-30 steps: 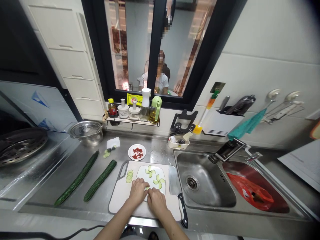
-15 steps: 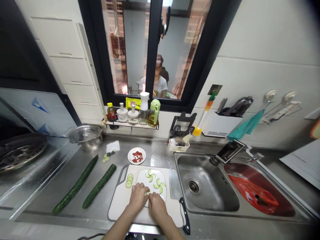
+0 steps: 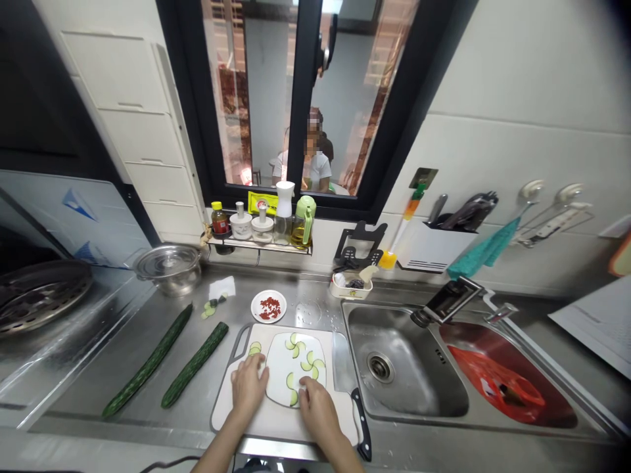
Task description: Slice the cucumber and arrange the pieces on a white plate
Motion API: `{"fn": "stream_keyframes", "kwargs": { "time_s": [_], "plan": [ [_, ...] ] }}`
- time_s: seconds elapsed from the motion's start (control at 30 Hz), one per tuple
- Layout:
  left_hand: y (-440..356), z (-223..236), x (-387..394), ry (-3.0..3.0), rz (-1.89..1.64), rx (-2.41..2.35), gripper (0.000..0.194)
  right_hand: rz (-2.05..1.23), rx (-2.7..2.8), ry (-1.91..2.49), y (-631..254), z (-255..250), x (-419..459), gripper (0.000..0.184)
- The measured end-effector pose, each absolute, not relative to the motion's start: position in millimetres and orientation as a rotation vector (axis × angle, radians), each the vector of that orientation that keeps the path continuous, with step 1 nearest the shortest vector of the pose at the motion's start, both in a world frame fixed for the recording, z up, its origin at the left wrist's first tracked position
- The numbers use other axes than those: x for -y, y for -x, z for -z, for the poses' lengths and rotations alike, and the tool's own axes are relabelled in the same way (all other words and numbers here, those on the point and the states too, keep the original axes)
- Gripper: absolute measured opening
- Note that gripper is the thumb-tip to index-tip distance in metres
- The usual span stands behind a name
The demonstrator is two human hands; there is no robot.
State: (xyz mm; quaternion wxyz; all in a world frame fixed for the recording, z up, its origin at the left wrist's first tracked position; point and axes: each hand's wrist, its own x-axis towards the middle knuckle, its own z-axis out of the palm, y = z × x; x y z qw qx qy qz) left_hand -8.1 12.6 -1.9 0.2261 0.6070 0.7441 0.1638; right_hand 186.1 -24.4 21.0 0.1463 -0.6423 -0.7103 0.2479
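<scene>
My left hand [image 3: 250, 387] is over the left part of the white cutting board [image 3: 273, 424], its fingers apart and bent. Its fingertips are beside a row of round cucumber slices [image 3: 255, 348], partly covering them. Over the lower right edge of a white plate [image 3: 280, 361], my right hand [image 3: 318, 406] has loosely curled fingers, with nothing visible in them. Thin green-edged cucumber pieces [image 3: 313, 365] form curved pinwheel groups on the plate. Two more pieces [image 3: 294, 397] lie just left of my right fingertips. A knife [image 3: 362, 424] rests along the board's right side.
Two whole cucumbers [image 3: 194, 365] lie on the steel counter at left. Behind the board are a small dish of red bits [image 3: 269, 297] and cucumber scraps [image 3: 211, 307]. A lidded pot [image 3: 170, 270] stands back left; a sink [image 3: 409, 361] adjoins on the right.
My hands, together over the plate before, have separated. My left hand has moved left to the round slices; my right has shifted slightly right. Cucumber pieces at the plate's lower middle are now uncovered.
</scene>
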Motion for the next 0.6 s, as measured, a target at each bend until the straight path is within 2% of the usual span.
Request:
{"fn": "stream_keyframes", "kwargs": {
  "time_s": [0.13,0.3,0.6],
  "plan": [
    [32.7,3.5,-15.1,-1.526,-0.365,-2.269,0.034,-0.74,1.961,1.836,-194.4,-27.9,23.2,0.038],
    [37.7,6.9,-21.1,-1.525,-0.239,-2.313,0.037,-0.746,1.902,1.811,-198.2,-27.9,21.1,0.036],
    [39.6,14.6,-31.6,-1.384,-0.371,-2.265,0.02,-0.792,1.84,1.744,-204.1,-30.9,20.4,0.035]
  ]
}}
